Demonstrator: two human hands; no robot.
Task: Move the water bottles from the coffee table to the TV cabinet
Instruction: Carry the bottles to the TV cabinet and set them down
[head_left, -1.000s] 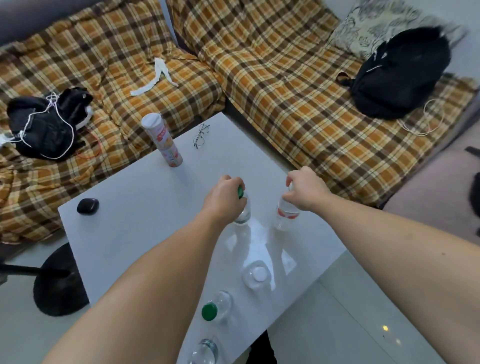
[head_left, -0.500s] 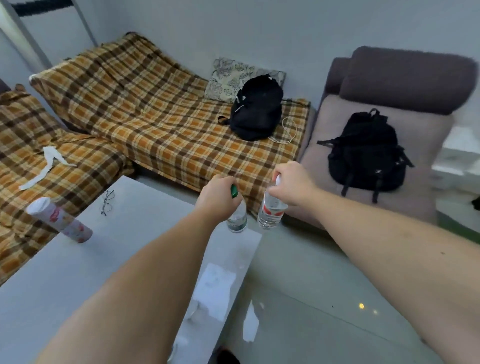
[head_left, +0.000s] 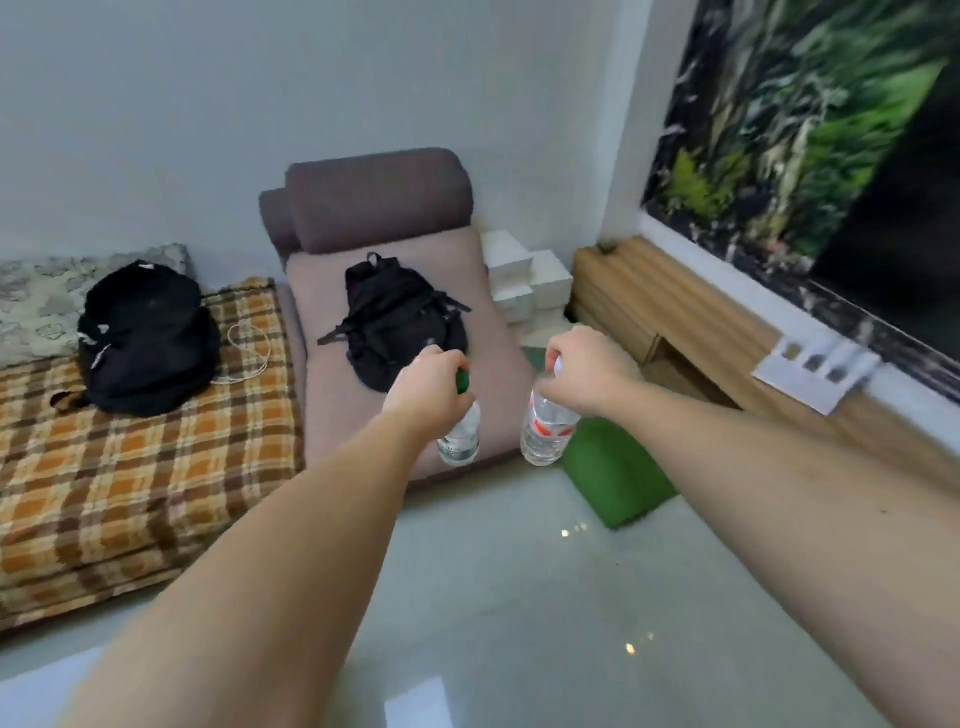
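My left hand (head_left: 427, 387) grips a clear water bottle with a green cap (head_left: 461, 434) by its neck; the bottle hangs in the air over the floor. My right hand (head_left: 589, 370) holds a second clear bottle with a white cap and red label (head_left: 546, 428) the same way, just to the right. The wooden TV cabinet (head_left: 670, 312) runs along the right wall, up and to the right of both hands, under a dark screen (head_left: 831, 156). The coffee table shows only as a pale corner (head_left: 31, 691) at the bottom left.
A grey-brown lounge seat (head_left: 395, 260) with a black backpack (head_left: 400, 317) lies straight ahead. A plaid sofa (head_left: 130, 467) with another black bag (head_left: 145, 338) is on the left. White boxes (head_left: 524, 275) stand in the corner. A green block (head_left: 613, 473) sits on the glossy floor (head_left: 519, 597). A white power strip (head_left: 815, 366) lies on the cabinet.
The view has swung right, away from the coffee table and towards the lounge seat and TV cabinet. Both hands carry their bottles along, lifted clear of the table.
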